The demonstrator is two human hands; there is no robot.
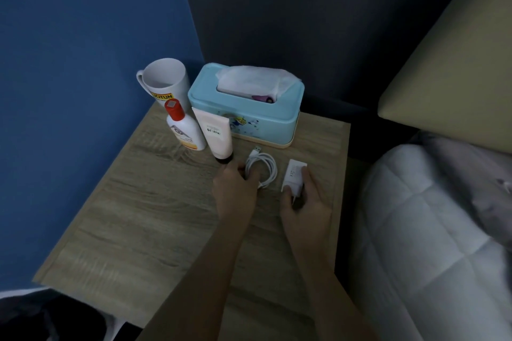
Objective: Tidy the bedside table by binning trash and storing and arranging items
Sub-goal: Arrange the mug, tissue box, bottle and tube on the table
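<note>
On the wooden bedside table (155, 219), my left hand (235, 188) rests on a coiled white USB cable (267, 166), with fingers on the coil's near left side. My right hand (304, 207) grips a white charger plug (293, 176) lying just right of the cable. At the back stand a white mug (166, 81), a white bottle with a red cap (182, 127), a pale pink tube (217, 133) upright on its dark cap, and a light blue tissue box (243, 116) with tissue sticking out of its top.
A blue wall lies to the left and a dark wall behind the table. A bed with a grey quilt (432, 230) and a beige headboard (457, 63) borders the table's right side. Dark fabric (41, 318) lies at the bottom left.
</note>
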